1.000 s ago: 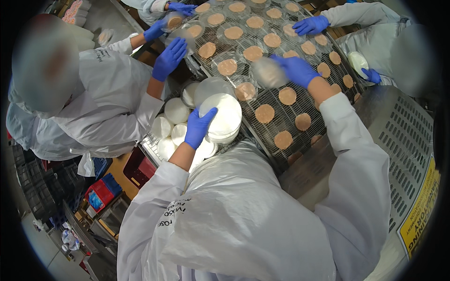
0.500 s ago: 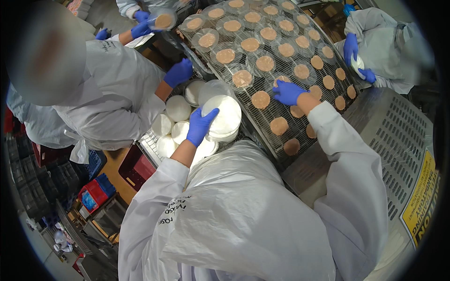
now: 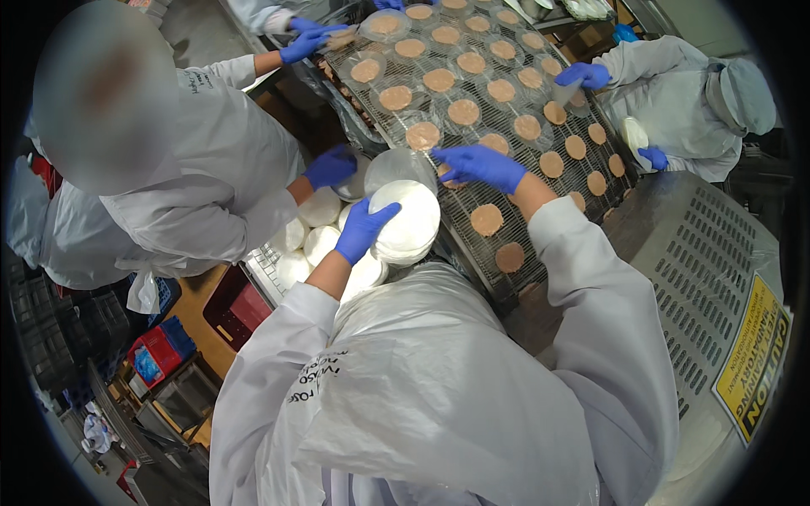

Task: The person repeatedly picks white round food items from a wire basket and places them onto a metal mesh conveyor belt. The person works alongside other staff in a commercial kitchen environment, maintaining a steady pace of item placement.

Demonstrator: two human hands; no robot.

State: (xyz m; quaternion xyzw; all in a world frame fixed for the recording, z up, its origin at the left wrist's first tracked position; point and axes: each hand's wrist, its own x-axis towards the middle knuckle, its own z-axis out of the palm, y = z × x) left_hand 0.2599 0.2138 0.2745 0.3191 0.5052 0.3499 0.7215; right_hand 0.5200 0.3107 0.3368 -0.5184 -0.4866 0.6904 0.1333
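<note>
Left hand [image 3: 364,228] is gripping the white disc stack [image 3: 407,221] at the belt [image 3: 472,215] edge. Right hand [image 3: 481,164], fingers spread, is pressing a clear sheet [image 3: 398,167] toward a patty [image 3: 447,175]. Step looks like sheeting patties; next move likely needs one sheet peeled cleanly and centred.

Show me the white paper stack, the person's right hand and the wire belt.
white paper stack [image 3: 412,221], head view, top sheet's middle.
right hand [image 3: 479,164], head view, back of the glove.
wire belt [image 3: 540,190], head view, bare mesh between patties.

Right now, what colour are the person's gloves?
Blue, on both hands; clearest in the head view.
</note>
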